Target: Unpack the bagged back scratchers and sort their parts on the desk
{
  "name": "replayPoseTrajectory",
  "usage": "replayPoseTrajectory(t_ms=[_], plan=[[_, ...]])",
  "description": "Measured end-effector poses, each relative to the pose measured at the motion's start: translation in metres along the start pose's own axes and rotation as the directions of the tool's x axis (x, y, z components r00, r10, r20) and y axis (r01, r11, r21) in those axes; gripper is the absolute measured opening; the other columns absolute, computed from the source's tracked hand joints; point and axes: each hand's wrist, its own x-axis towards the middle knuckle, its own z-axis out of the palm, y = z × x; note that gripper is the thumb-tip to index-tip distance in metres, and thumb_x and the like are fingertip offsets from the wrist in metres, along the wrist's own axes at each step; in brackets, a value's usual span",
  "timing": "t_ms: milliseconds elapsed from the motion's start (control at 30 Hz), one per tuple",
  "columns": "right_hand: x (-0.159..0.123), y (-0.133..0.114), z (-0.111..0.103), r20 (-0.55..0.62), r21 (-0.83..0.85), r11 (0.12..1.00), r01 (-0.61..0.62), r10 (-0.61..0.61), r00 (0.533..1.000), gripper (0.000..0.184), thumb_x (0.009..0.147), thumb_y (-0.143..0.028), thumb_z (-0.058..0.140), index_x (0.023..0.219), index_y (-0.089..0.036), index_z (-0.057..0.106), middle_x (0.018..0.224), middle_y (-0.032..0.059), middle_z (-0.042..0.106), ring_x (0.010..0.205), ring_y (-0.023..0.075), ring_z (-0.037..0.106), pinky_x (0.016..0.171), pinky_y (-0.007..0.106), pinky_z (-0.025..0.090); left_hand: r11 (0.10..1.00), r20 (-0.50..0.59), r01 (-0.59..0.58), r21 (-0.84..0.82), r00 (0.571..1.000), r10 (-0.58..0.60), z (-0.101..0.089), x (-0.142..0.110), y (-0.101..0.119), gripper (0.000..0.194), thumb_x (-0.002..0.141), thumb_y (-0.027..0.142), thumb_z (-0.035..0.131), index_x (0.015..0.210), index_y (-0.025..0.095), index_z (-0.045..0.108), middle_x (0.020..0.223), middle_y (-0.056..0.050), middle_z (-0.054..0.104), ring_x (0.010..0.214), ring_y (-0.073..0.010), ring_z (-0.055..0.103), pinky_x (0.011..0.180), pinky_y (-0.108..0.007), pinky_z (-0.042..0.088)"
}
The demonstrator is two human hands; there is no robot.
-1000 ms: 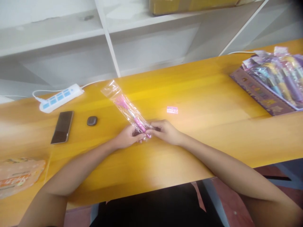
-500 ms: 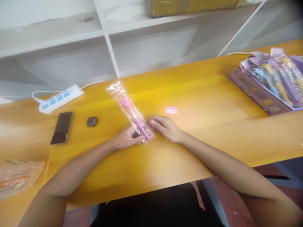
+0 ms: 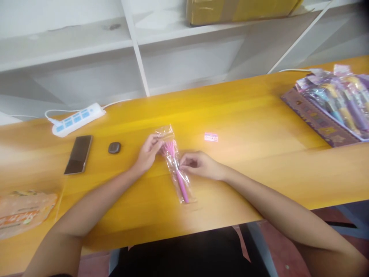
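Note:
A pink, long-handled back scratcher [image 3: 182,185] with a fanned, claw-like head and a silver neck lies inside a clear plastic bag [image 3: 165,132] on the table. My left hand [image 3: 149,152] is closed on the bag's left edge near the pink head, thumb and fingers pinching the film. At the bag's right edge, beside the silver neck, my right hand [image 3: 201,164] is closed in a pinch on the plastic. Past my right hand lies a small pink-and-white label [image 3: 211,137], flat and untouched.
To the left are a white power strip [image 3: 77,120], a phone [image 3: 78,154], a small black case [image 3: 114,147] and a printed plastic package [image 3: 25,213]. A purple display box [image 3: 314,119] of several wrapped items stands at the right. White shelves with a carton [image 3: 242,11] rise behind.
The bagged scratcher has come nearer to me and turned more upright in view. My left hand has moved from the handle end up to the head end; my right hand now pinches the bag's side.

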Motion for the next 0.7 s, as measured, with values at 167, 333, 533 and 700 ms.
replayPoseTrajectory(t_ms=[167,333,533,700], plan=[[-0.004,-0.010,-0.013,0.108,-0.288,0.951,0.112,-0.084,0.991,0.033,0.107,-0.048,0.064,0.097,-0.018,0.073,0.081,0.0014,0.071,0.068,0.0120,0.061,0.065,0.026,0.047,0.990,-0.076,-0.039,-0.132,0.997,0.029,-0.004,0.011,-0.006,0.036,0.096,0.038,0.076,0.125,0.024,0.058,0.094,0.001,0.068,0.080,-0.0133,0.068,0.073,-0.026,0.056],[-0.013,-0.008,-0.064,-0.280,-0.740,0.669,-0.066,-0.218,0.935,0.027,0.109,-0.039,0.058,0.099,-0.019,0.072,0.097,0.0094,0.072,0.079,0.0200,0.065,0.076,0.034,0.051,0.998,-0.005,-0.064,-0.027,0.998,0.064,0.000,0.005,0.001,0.028,0.099,0.039,0.072,0.119,0.023,0.060,0.094,0.000,0.069,0.078,-0.0126,0.066,0.077,-0.028,0.056],[-0.032,0.013,-0.116,-0.451,-0.799,0.510,-0.319,-0.155,0.879,0.051,0.094,-0.053,0.076,0.132,-0.019,0.071,0.123,0.0174,0.063,0.098,0.0301,0.069,0.092,0.047,0.058,0.995,0.085,-0.100,0.028,0.992,0.097,-0.001,0.004,0.000,0.029,0.093,0.026,0.076,0.118,0.019,0.064,0.106,-0.005,0.072,0.104,-0.0161,0.070,0.098,-0.031,0.055],[-0.030,0.007,-0.114,-0.406,-0.735,0.604,-0.308,-0.028,0.914,0.030,0.095,-0.049,0.074,0.103,-0.021,0.073,0.112,0.0133,0.065,0.097,0.0273,0.069,0.091,0.043,0.058,0.986,0.177,-0.098,0.138,0.981,0.073,-0.001,0.001,-0.003,0.034,0.095,0.022,0.073,0.127,0.021,0.062,0.112,-0.007,0.074,0.106,-0.0173,0.071,0.100,-0.032,0.055]])
